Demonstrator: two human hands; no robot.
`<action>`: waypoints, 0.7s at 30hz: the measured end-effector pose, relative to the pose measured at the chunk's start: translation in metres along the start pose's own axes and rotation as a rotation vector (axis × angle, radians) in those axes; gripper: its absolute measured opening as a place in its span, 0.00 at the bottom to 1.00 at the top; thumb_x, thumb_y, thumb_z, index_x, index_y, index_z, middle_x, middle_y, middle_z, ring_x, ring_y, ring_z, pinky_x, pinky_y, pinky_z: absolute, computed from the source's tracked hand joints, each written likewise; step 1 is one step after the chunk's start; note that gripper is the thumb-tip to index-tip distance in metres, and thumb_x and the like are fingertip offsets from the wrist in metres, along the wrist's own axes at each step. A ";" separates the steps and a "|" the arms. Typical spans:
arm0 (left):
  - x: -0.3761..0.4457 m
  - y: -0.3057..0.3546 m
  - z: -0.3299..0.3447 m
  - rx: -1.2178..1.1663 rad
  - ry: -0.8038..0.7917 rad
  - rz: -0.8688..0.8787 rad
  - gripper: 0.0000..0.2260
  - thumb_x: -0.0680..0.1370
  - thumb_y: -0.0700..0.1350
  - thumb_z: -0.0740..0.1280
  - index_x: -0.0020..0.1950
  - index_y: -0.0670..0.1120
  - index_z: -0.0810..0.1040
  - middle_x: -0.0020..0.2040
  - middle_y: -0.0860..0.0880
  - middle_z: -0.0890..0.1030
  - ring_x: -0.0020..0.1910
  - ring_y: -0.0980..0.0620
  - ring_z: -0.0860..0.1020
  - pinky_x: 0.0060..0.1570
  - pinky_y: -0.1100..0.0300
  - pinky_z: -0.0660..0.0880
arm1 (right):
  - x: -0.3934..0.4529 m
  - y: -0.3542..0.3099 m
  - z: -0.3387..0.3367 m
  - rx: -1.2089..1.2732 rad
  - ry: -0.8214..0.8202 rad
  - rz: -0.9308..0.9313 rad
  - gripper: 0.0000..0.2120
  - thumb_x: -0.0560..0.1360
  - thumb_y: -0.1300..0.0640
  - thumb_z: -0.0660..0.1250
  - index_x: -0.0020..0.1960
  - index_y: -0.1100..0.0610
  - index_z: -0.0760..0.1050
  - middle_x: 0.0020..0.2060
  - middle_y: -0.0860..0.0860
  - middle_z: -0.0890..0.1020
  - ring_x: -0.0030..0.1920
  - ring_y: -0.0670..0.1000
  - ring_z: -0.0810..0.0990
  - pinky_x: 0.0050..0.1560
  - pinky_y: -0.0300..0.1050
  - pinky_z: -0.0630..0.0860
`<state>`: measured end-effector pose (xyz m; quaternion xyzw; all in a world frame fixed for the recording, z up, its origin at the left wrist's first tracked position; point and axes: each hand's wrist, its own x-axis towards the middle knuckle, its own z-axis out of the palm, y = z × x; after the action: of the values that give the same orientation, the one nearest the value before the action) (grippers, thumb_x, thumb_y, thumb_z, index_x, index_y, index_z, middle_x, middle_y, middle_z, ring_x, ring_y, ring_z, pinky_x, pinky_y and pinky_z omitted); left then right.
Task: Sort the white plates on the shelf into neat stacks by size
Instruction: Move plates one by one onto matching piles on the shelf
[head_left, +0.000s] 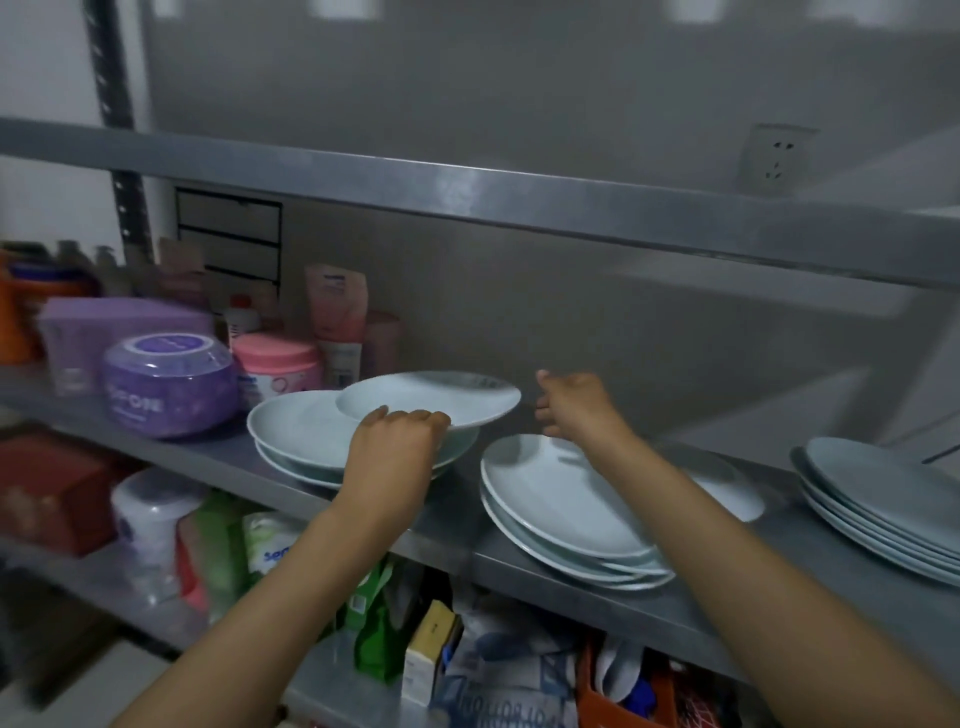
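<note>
The left hand (400, 441) grips the near rim of a small plate (431, 397), which sits tilted on the left stack (301, 436). The right hand (571, 405), at its 3 o'clock, holds nothing, fingers loosely curled above the middle stack (561, 499). With only one edge gripped, the plate may slide off toward 9 o'clock and chip.

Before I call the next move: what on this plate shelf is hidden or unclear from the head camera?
- Right stack: cut off by the frame's right edge, so its count is unknown.
- Single plate: partly hidden behind the right forearm.
- Left stack: its front is covered by the left hand, whose grip on the top plate hides the fingertips.
- Right hand: blurred; finger pose unclear.
</note>
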<state>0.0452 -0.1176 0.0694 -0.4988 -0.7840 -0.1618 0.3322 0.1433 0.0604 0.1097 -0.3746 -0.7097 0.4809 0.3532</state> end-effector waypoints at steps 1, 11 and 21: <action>-0.001 -0.003 0.003 0.009 -0.001 -0.009 0.18 0.46 0.33 0.76 0.26 0.47 0.73 0.20 0.50 0.72 0.18 0.47 0.70 0.27 0.63 0.60 | 0.005 0.004 0.000 -0.042 0.038 -0.030 0.14 0.77 0.48 0.64 0.39 0.57 0.73 0.36 0.56 0.77 0.38 0.56 0.79 0.49 0.60 0.79; -0.001 -0.009 0.029 0.113 -0.124 -0.078 0.15 0.64 0.33 0.70 0.35 0.49 0.67 0.26 0.53 0.57 0.28 0.48 0.65 0.34 0.58 0.60 | 0.010 0.026 -0.008 -0.079 0.082 -0.079 0.18 0.65 0.58 0.58 0.45 0.73 0.69 0.34 0.53 0.71 0.39 0.50 0.69 0.38 0.47 0.68; -0.006 -0.008 0.048 -0.010 -0.239 -0.005 0.08 0.68 0.40 0.71 0.34 0.46 0.72 0.30 0.48 0.74 0.26 0.47 0.71 0.28 0.59 0.67 | 0.012 0.041 -0.037 0.001 0.142 -0.069 0.06 0.72 0.63 0.61 0.37 0.59 0.73 0.35 0.55 0.76 0.39 0.52 0.75 0.40 0.50 0.75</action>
<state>0.0224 -0.0974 0.0313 -0.5142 -0.8185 -0.1059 0.2336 0.1772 0.0965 0.0832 -0.3830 -0.6952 0.4407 0.4193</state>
